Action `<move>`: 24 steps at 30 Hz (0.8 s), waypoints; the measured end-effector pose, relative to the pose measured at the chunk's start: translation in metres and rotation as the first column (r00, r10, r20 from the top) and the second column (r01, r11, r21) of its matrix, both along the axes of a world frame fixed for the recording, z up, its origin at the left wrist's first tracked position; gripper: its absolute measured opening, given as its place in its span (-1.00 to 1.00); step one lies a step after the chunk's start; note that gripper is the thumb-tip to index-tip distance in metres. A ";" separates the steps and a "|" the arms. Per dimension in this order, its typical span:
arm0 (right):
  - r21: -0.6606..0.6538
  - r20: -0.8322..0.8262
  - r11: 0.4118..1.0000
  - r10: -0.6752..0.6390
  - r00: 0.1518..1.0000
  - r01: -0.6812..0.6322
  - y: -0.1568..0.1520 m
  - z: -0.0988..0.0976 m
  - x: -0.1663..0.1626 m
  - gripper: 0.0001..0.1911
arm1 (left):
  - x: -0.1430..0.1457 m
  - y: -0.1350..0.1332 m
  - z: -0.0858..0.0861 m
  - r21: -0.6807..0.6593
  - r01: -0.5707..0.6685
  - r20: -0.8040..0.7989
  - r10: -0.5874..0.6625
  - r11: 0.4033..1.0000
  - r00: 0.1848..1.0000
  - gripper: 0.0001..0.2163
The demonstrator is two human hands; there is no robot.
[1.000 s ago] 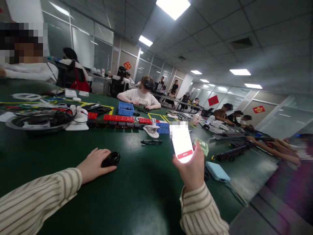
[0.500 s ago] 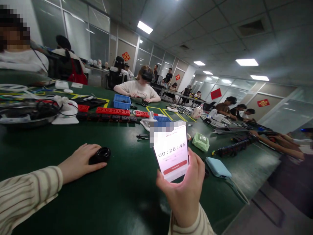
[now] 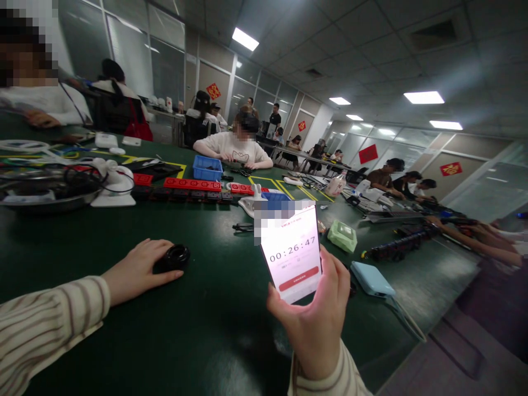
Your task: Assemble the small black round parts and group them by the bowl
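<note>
My left hand (image 3: 140,270) rests on the green table (image 3: 173,341), its thumb and fingers around a small, glossy black coil (image 3: 176,257). Whether the coil is cable or something else I cannot tell. My right hand (image 3: 317,313) grips a smartphone (image 3: 292,253) by its lower edges, tilted with the lit screen towards me. The screen reads 00:26:47 above a red bar, and its top left is blurred out. Just right of this hand lies a light blue power bank (image 3: 373,279) with a pale cable. A green packet (image 3: 342,236) sits behind the phone.
Red and black socket strips (image 3: 192,185) run across the table, with a blue basket (image 3: 207,167) behind them. At the left stands a metal bowl (image 3: 53,204) of cables beside a white stand (image 3: 113,192). A person (image 3: 235,148) sits opposite; other people work around the room.
The phone's timer has gone from 00:26:46 to 00:26:47. The view has shifted slightly; both hands keep their holds.
</note>
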State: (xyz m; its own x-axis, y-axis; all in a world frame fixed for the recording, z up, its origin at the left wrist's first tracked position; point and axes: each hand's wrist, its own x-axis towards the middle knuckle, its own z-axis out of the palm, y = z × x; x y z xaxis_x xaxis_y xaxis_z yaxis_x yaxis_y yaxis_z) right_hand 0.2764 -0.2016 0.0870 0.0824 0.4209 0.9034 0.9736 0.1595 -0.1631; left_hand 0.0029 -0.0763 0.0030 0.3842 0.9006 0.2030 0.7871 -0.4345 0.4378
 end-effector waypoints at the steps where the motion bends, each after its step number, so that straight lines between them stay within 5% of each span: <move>1: -0.002 0.002 1.000 0.001 1.000 -0.001 0.000 0.000 0.000 -0.26 | 0.000 0.000 0.000 -0.002 0.002 0.001 -0.002 1.000 1.000 -0.37; 8: -0.040 -0.030 0.999 0.022 0.999 -0.024 0.004 -0.002 0.004 -0.25 | -0.001 0.001 -0.002 0.003 -0.002 0.012 0.002 1.000 1.000 -0.37; 15: -0.323 -0.263 0.946 -0.083 0.961 -0.006 0.060 -0.016 0.044 -0.18 | 0.000 -0.002 0.004 0.025 0.019 -0.019 -0.018 1.000 1.000 -0.51; 19: -0.560 -0.217 0.824 -0.247 0.944 0.087 0.094 -0.025 0.059 -0.15 | -0.001 -0.003 0.007 0.025 0.053 -0.046 -0.052 0.998 0.998 -0.53; 24: -0.779 -0.093 0.584 -0.469 0.878 0.229 0.127 -0.034 0.072 -0.18 | -0.001 -0.004 0.007 0.061 0.055 -0.067 -0.051 0.997 0.996 -0.54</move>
